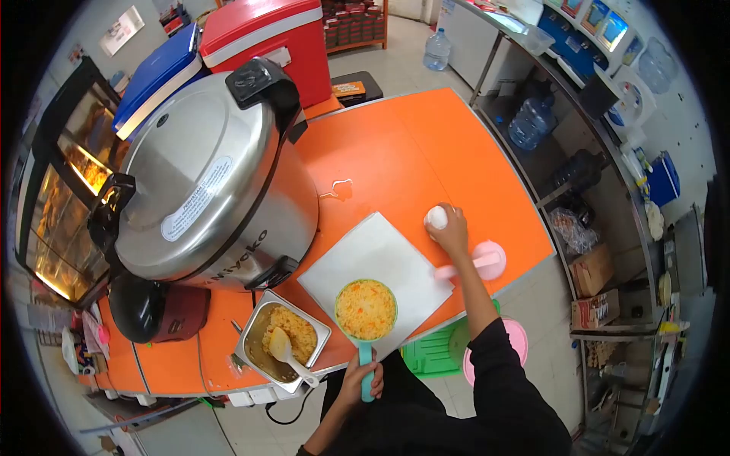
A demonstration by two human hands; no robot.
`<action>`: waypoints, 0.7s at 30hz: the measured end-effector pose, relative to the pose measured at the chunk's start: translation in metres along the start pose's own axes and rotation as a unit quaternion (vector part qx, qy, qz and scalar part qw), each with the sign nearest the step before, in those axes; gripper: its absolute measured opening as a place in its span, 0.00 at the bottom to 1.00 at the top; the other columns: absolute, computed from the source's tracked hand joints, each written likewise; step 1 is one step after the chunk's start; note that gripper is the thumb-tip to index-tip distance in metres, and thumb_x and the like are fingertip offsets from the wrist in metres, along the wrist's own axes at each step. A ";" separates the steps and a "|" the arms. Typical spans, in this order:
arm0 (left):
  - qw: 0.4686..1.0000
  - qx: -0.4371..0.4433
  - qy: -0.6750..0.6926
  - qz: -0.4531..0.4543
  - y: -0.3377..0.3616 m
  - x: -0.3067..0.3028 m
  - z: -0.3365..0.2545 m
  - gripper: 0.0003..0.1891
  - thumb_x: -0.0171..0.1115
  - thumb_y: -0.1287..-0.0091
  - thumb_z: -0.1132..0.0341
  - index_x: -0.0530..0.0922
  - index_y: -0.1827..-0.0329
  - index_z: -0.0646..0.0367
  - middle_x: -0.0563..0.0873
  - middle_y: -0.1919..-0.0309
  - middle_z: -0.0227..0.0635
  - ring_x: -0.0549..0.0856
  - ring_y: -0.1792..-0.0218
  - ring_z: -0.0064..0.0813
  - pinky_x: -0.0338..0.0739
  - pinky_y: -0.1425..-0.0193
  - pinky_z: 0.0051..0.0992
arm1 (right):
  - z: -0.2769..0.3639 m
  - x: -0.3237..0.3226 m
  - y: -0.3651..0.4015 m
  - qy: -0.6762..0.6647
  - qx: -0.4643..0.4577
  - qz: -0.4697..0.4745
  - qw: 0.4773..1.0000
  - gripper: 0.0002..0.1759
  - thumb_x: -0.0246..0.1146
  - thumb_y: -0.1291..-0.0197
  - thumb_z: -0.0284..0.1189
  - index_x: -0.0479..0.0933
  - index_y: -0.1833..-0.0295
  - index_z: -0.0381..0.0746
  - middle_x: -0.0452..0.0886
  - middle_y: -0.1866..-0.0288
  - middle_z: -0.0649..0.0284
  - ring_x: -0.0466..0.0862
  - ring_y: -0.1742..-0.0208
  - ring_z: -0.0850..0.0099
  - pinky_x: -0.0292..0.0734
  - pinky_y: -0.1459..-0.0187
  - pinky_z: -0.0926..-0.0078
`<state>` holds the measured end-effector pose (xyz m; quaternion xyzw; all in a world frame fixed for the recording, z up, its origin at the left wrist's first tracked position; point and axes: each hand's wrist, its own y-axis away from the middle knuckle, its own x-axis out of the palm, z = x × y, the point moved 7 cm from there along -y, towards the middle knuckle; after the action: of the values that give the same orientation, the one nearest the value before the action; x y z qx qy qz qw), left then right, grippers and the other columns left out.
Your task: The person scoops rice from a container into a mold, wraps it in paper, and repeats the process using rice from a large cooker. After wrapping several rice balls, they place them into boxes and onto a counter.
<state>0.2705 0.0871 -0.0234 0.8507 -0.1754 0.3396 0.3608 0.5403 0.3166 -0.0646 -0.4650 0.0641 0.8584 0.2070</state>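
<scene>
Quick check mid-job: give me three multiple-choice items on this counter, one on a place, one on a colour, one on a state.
1. Where is the rice-filled scoop? A) in a sink B) over the white paper sheet C) on a stove
2. What colour is the small round object that the right hand grips? A) white B) red C) black
3. What is the left hand doing? A) lying open, empty B) out of view C) gripping the scoop's teal handle
Answers: 1 B, the scoop's bowl overlaps the sheet; 2 A, it shows white against the orange counter; 3 C, its fingers wrap the handle.
</scene>
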 end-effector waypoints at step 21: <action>0.538 0.169 -0.760 -0.323 -0.076 -0.043 -0.032 0.46 0.63 0.50 0.47 0.51 0.34 0.62 0.55 0.34 0.45 0.58 0.34 0.37 0.51 0.36 0.49 | 0.017 0.056 0.126 -0.393 0.202 0.382 0.812 0.14 0.42 0.35 0.36 0.68 0.65 0.39 0.69 0.81 0.65 0.70 0.82 0.73 0.69 0.76 0.71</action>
<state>0.2667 0.1647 -0.0750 0.8334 -0.0371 -0.5507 0.0270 0.4476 0.2246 -0.1117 0.0259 0.3217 0.9456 -0.0408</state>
